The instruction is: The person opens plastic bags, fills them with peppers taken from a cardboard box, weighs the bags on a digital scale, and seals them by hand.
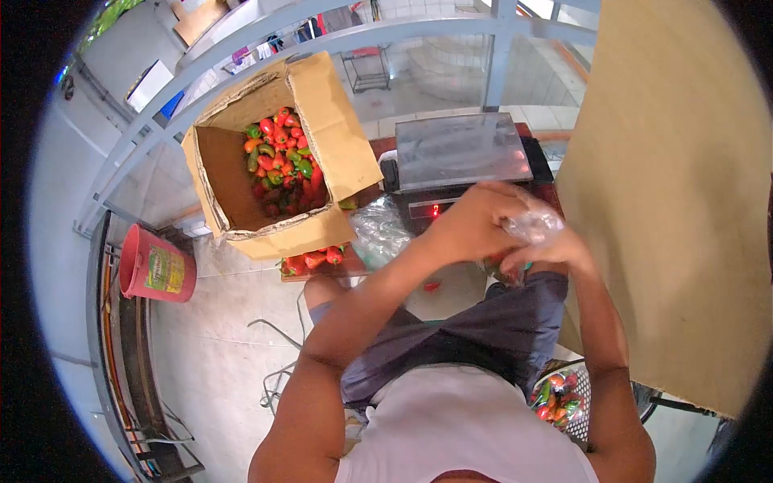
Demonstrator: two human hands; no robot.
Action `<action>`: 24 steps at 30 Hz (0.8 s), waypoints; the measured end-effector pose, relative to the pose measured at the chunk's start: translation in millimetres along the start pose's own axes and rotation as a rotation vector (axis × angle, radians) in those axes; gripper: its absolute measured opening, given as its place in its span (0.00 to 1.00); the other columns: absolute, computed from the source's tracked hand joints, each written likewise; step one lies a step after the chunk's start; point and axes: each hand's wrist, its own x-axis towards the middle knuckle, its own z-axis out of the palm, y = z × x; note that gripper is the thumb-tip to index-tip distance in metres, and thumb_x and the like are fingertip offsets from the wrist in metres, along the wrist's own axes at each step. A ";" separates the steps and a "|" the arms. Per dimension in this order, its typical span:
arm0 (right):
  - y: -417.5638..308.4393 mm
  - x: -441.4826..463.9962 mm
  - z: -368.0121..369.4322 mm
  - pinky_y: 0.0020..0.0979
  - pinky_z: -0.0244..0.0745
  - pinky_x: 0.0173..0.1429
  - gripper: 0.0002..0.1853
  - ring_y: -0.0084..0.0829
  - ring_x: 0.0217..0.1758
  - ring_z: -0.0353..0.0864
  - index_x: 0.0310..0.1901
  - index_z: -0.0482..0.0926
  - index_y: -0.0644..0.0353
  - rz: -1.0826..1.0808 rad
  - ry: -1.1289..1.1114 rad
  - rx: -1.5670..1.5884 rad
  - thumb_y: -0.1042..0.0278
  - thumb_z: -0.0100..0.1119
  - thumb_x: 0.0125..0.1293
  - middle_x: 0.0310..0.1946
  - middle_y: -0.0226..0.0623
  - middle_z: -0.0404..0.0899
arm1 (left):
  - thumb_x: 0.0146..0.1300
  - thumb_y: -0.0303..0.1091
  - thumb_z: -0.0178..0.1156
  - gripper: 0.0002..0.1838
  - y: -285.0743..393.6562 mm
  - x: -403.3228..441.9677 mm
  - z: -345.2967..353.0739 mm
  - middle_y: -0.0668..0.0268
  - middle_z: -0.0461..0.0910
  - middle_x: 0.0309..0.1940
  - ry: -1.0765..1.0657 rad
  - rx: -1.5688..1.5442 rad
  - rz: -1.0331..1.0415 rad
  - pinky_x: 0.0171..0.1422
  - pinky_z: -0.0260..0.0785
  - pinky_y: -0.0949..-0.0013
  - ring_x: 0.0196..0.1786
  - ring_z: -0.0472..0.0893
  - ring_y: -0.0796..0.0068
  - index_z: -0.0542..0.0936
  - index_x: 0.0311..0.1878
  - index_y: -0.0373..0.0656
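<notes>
Both my hands meet in front of the scale, over my thigh, at the neck of a clear plastic bag [535, 227]. My left hand [477, 221] grips the bag's gathered top from the left. Around it from the right, my right hand [564, 248] has its fingers closed on the same plastic. Red and green peppers [509, 272] show through the bag below, partly hidden by my fingers. Just beyond my hands stands the digital scale [463, 153], with a flat metal plate and a red lit digit.
An open cardboard box [342, 129] holds red and green peppers. Clear plastic bags [380, 232] and loose red peppers [314, 259] lie beside it. A red bucket [157, 264] stands left, a white basket of bagged peppers [576, 385] lower right. Large cardboard [668, 201] rises at right.
</notes>
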 end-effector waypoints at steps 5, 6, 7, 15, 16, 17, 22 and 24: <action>-45.9 -9.6 62.3 0.32 0.81 0.45 0.15 0.22 0.46 0.82 0.47 0.87 0.55 0.213 -0.468 -0.006 0.55 0.68 0.67 0.46 0.35 0.85 | 0.52 0.33 0.68 0.11 95.8 11.9 -36.9 0.58 0.72 0.24 -0.001 0.224 -0.085 0.35 0.69 0.56 0.33 0.77 0.51 0.78 0.30 0.37; -40.4 -17.5 80.1 0.31 0.80 0.48 0.13 0.22 0.47 0.82 0.48 0.87 0.54 0.162 -0.542 0.130 0.55 0.64 0.71 0.45 0.34 0.85 | 0.53 0.33 0.68 0.11 105.2 5.3 -44.6 0.58 0.71 0.24 0.049 0.284 -0.081 0.34 0.68 0.56 0.33 0.76 0.50 0.77 0.30 0.38; -27.2 -30.9 98.5 0.30 0.79 0.50 0.12 0.22 0.47 0.81 0.48 0.87 0.53 0.189 -0.682 0.181 0.56 0.60 0.73 0.45 0.33 0.84 | 0.55 0.31 0.68 0.08 109.3 -6.0 -49.6 0.58 0.73 0.24 0.060 0.309 -0.085 0.34 0.68 0.57 0.31 0.78 0.53 0.80 0.32 0.38; -33.1 -107.0 153.9 0.25 0.73 0.46 0.21 0.20 0.45 0.76 0.56 0.76 0.58 0.472 -0.712 0.700 0.48 0.54 0.76 0.40 0.27 0.77 | 0.66 0.20 0.60 0.04 145.1 -77.0 -65.9 0.58 0.85 0.36 0.835 0.382 -0.340 0.47 0.76 0.69 0.39 0.83 0.72 0.83 0.37 0.38; -30.9 -108.9 157.7 0.25 0.73 0.47 0.21 0.21 0.44 0.75 0.55 0.76 0.58 0.429 -0.709 0.683 0.48 0.54 0.76 0.41 0.26 0.76 | 0.66 0.23 0.61 0.03 155.8 -75.4 -61.4 0.59 0.83 0.34 0.686 0.521 -0.230 0.46 0.75 0.69 0.37 0.83 0.71 0.82 0.36 0.39; -20.1 -119.4 162.7 0.25 0.73 0.47 0.21 0.21 0.45 0.75 0.56 0.76 0.58 0.344 -0.629 0.641 0.48 0.53 0.77 0.42 0.27 0.76 | 0.66 0.27 0.62 0.03 166.5 -74.0 -56.8 0.61 0.81 0.32 0.547 0.644 -0.103 0.44 0.75 0.68 0.36 0.82 0.71 0.81 0.35 0.41; -69.2 -113.7 129.9 0.29 0.73 0.54 0.18 0.23 0.54 0.73 0.57 0.76 0.58 0.636 -0.481 0.498 0.53 0.49 0.79 0.49 0.30 0.75 | 0.61 0.40 0.67 0.11 154.5 -124.7 -18.0 0.71 0.70 0.22 -0.513 0.749 0.091 0.30 0.70 0.66 0.27 0.78 0.70 0.76 0.31 0.46; -58.3 -114.1 115.3 0.36 0.71 0.57 0.13 0.31 0.54 0.76 0.49 0.82 0.56 0.321 -0.334 0.342 0.57 0.58 0.73 0.49 0.33 0.77 | 0.58 0.42 0.68 0.13 156.7 -131.5 -34.9 0.71 0.69 0.21 -0.470 0.742 0.096 0.28 0.68 0.65 0.26 0.77 0.70 0.76 0.29 0.47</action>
